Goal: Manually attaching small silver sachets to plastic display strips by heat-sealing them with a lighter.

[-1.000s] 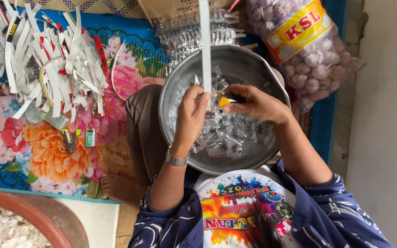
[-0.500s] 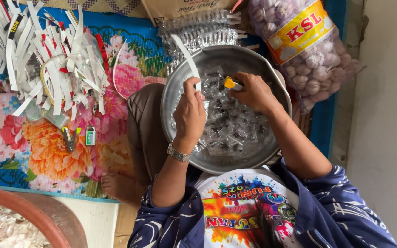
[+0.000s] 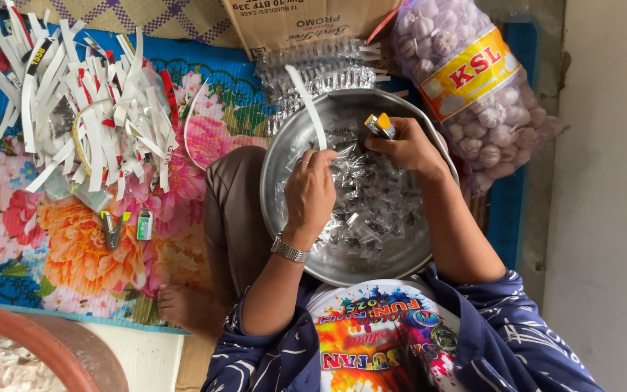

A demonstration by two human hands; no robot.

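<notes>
Over the metal basin [image 3: 429, 254] on our lap, our left hand [image 3: 310, 192] is pinching a white paper strip [image 3: 308, 109] pointing toward eleven o'clock, while our right hand [image 3: 404, 149] is pinching a small yellow stapler [image 3: 380, 125] at one o'clock, above clear packets [image 3: 371, 210] filling the basin.

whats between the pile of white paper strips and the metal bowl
In the head view, a bent knee on the floral mat separates the paper strips from the metal bowl.
</notes>
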